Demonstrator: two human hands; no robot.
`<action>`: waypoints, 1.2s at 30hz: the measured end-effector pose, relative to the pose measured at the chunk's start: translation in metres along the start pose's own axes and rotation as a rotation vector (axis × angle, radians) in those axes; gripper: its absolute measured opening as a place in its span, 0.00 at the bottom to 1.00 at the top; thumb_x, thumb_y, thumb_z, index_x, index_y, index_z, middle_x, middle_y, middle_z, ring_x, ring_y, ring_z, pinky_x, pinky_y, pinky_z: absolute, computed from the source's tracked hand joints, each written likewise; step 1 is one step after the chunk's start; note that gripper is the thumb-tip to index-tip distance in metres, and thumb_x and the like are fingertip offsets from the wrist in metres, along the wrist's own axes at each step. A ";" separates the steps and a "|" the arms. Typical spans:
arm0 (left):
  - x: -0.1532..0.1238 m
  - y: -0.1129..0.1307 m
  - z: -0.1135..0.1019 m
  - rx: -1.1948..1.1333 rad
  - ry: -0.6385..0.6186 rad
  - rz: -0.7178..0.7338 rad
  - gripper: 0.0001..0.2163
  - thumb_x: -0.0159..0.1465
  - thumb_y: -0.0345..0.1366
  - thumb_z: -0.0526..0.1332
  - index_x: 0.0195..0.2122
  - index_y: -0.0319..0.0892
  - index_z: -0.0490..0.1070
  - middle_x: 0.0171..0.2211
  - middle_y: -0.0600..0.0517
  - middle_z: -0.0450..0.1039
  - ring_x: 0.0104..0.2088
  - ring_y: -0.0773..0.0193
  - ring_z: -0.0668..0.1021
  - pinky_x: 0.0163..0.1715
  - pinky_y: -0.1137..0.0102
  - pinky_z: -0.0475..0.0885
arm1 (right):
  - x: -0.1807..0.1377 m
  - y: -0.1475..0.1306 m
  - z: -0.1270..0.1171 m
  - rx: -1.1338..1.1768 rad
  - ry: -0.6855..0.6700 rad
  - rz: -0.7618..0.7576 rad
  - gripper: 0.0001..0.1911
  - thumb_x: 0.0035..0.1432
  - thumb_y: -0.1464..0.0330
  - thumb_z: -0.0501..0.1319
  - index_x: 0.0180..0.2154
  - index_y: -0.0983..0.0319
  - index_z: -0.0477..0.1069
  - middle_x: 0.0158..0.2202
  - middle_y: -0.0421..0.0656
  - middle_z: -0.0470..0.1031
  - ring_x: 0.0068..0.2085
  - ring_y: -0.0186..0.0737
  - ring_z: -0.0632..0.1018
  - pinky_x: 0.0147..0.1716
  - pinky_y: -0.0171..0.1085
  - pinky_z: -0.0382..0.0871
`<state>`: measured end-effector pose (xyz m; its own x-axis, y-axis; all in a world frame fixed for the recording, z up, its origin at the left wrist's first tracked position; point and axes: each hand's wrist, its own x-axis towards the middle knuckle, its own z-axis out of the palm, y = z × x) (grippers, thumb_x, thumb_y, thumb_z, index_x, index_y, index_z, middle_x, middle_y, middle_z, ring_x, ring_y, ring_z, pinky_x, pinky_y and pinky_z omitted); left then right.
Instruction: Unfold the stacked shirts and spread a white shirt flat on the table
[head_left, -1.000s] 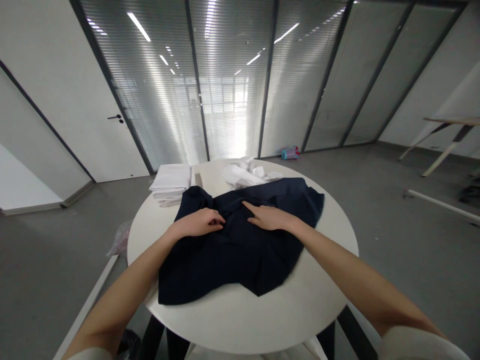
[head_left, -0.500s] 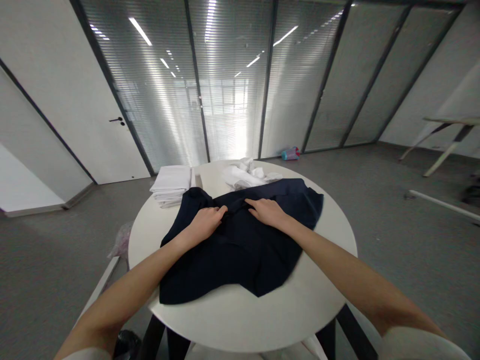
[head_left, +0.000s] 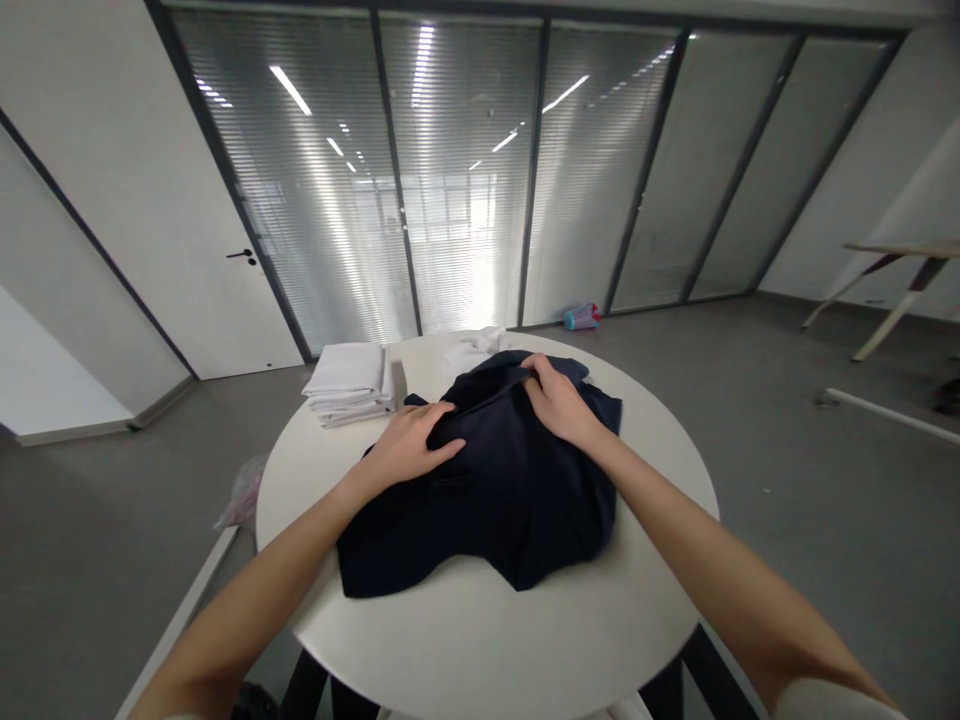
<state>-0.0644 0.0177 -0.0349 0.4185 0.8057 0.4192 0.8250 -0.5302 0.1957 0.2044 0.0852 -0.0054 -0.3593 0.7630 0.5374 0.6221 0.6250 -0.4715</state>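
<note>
A dark navy garment point(head_left: 487, 510) lies rumpled across the round table, its upper part bunched into folds. My left hand point(head_left: 415, 440) rests on its left side, thumb and fingers spread apart over the cloth. Farther back and to the right, my right hand point(head_left: 555, 398) pinches the garment's upper edge and holds it a little raised; some fingertips are hidden by the fabric. I cannot tell which kind of garment it is.
The white round table point(head_left: 480, 650) carries a stack of folded white cloths point(head_left: 349, 380) at its back left. Crumpled white fabric point(head_left: 474, 348) lies behind the garment. A blue and pink package point(head_left: 582, 317) is on the floor by the glass wall.
My right hand has moved up and back, lifting the garment's upper edge and folding its right side inward. My left hand has spread its fingers. More of the white fabric is covered.
</note>
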 end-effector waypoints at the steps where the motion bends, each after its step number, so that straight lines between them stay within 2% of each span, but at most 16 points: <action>1: 0.000 -0.003 0.003 0.016 -0.052 0.007 0.28 0.67 0.51 0.59 0.64 0.41 0.64 0.61 0.41 0.69 0.60 0.45 0.72 0.60 0.53 0.65 | 0.000 0.001 0.002 0.048 0.024 0.009 0.09 0.67 0.66 0.48 0.46 0.57 0.62 0.41 0.47 0.75 0.42 0.50 0.78 0.43 0.45 0.70; 4: -0.001 -0.015 0.014 0.055 -0.188 -0.032 0.42 0.63 0.62 0.58 0.70 0.39 0.55 0.70 0.39 0.54 0.70 0.39 0.55 0.67 0.46 0.51 | 0.000 0.007 0.009 0.158 0.076 0.028 0.06 0.66 0.64 0.47 0.43 0.56 0.59 0.37 0.44 0.73 0.40 0.49 0.76 0.42 0.45 0.69; 6: 0.000 -0.022 0.017 0.027 -0.244 -0.067 0.40 0.65 0.62 0.54 0.70 0.40 0.57 0.70 0.40 0.52 0.71 0.39 0.52 0.67 0.44 0.48 | 0.002 0.009 0.012 0.211 0.086 0.014 0.05 0.66 0.63 0.47 0.40 0.56 0.57 0.34 0.43 0.70 0.39 0.47 0.75 0.42 0.44 0.69; 8: 0.001 -0.026 0.017 -0.085 -0.240 -0.100 0.32 0.70 0.58 0.46 0.66 0.42 0.64 0.71 0.42 0.53 0.69 0.44 0.58 0.68 0.49 0.51 | 0.004 0.010 0.013 0.248 0.103 -0.012 0.04 0.66 0.63 0.47 0.39 0.55 0.57 0.33 0.42 0.69 0.39 0.45 0.74 0.42 0.43 0.69; 11: 0.005 -0.028 0.014 -0.302 -0.123 -0.160 0.29 0.73 0.52 0.41 0.60 0.43 0.72 0.66 0.44 0.62 0.64 0.52 0.68 0.66 0.59 0.60 | 0.003 0.007 0.008 0.278 0.182 -0.061 0.04 0.67 0.63 0.48 0.39 0.56 0.57 0.33 0.41 0.68 0.37 0.43 0.73 0.41 0.42 0.69; 12: 0.007 -0.027 0.014 -0.365 -0.097 -0.169 0.28 0.73 0.52 0.42 0.58 0.43 0.74 0.62 0.44 0.67 0.62 0.53 0.70 0.64 0.61 0.62 | 0.002 0.005 0.006 0.279 0.208 -0.083 0.05 0.68 0.63 0.47 0.39 0.56 0.58 0.34 0.41 0.68 0.36 0.42 0.72 0.40 0.41 0.69; 14: 0.009 -0.025 0.013 -0.490 -0.129 -0.157 0.24 0.72 0.51 0.48 0.58 0.43 0.74 0.52 0.45 0.76 0.54 0.53 0.76 0.59 0.60 0.68 | -0.002 0.002 0.001 0.259 0.238 -0.153 0.07 0.69 0.62 0.48 0.40 0.56 0.59 0.34 0.41 0.69 0.35 0.42 0.73 0.38 0.41 0.69; 17: 0.010 -0.021 0.011 -0.617 -0.218 -0.126 0.22 0.65 0.47 0.62 0.56 0.42 0.75 0.39 0.48 0.79 0.41 0.55 0.79 0.44 0.64 0.74 | -0.006 0.000 -0.012 0.151 0.237 -0.321 0.09 0.70 0.61 0.48 0.43 0.56 0.63 0.38 0.44 0.73 0.38 0.45 0.75 0.39 0.42 0.69; 19: 0.010 -0.021 0.006 -0.625 -0.147 -0.122 0.21 0.60 0.44 0.67 0.52 0.41 0.78 0.33 0.50 0.78 0.35 0.59 0.78 0.39 0.67 0.74 | -0.006 0.003 -0.023 0.057 0.297 -0.432 0.12 0.71 0.61 0.46 0.43 0.57 0.66 0.38 0.46 0.74 0.39 0.46 0.76 0.39 0.43 0.69; 22: 0.010 -0.027 -0.009 -0.703 0.118 -0.202 0.17 0.59 0.44 0.67 0.47 0.41 0.81 0.32 0.50 0.79 0.31 0.61 0.77 0.36 0.68 0.73 | 0.002 0.015 -0.043 -0.037 0.556 -0.490 0.16 0.72 0.60 0.45 0.39 0.58 0.67 0.32 0.45 0.72 0.34 0.45 0.75 0.35 0.42 0.68; 25: 0.008 -0.036 -0.028 -0.909 0.428 -0.318 0.19 0.56 0.48 0.70 0.44 0.41 0.82 0.38 0.46 0.81 0.35 0.59 0.80 0.38 0.67 0.74 | 0.013 0.032 -0.059 -0.082 0.767 -0.444 0.19 0.72 0.60 0.44 0.33 0.58 0.66 0.29 0.43 0.68 0.31 0.44 0.72 0.33 0.44 0.67; 28: 0.004 -0.038 -0.043 -1.029 0.648 -0.410 0.20 0.50 0.49 0.74 0.40 0.41 0.83 0.39 0.46 0.82 0.38 0.56 0.80 0.41 0.66 0.74 | 0.023 0.043 -0.071 -0.181 0.819 -0.355 0.18 0.71 0.59 0.46 0.32 0.57 0.67 0.31 0.45 0.68 0.38 0.49 0.73 0.40 0.49 0.67; 31: 0.002 -0.033 -0.047 -1.012 0.663 -0.439 0.21 0.52 0.49 0.73 0.42 0.41 0.82 0.40 0.46 0.82 0.43 0.54 0.80 0.44 0.65 0.74 | 0.031 0.042 -0.081 -0.309 0.792 -0.201 0.15 0.68 0.61 0.50 0.31 0.57 0.67 0.35 0.47 0.69 0.44 0.53 0.74 0.45 0.53 0.67; 33: 0.003 -0.032 -0.044 -0.969 0.605 -0.426 0.22 0.54 0.50 0.70 0.44 0.40 0.81 0.41 0.46 0.81 0.43 0.54 0.80 0.43 0.64 0.75 | 0.037 0.038 -0.088 -0.356 0.679 -0.045 0.13 0.67 0.63 0.51 0.30 0.57 0.67 0.32 0.46 0.69 0.42 0.53 0.75 0.44 0.53 0.68; 36: 0.005 -0.039 -0.035 -0.866 0.548 -0.434 0.23 0.56 0.51 0.67 0.47 0.41 0.78 0.40 0.47 0.78 0.36 0.59 0.80 0.37 0.66 0.76 | 0.052 0.039 -0.099 -0.298 0.453 0.188 0.15 0.64 0.66 0.55 0.24 0.58 0.63 0.23 0.42 0.64 0.37 0.52 0.76 0.41 0.52 0.69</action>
<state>-0.1077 0.0339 -0.0096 -0.2427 0.8552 0.4581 0.2274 -0.4089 0.8838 0.2786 0.1328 0.0737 0.0697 0.6689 0.7401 0.8393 0.3616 -0.4059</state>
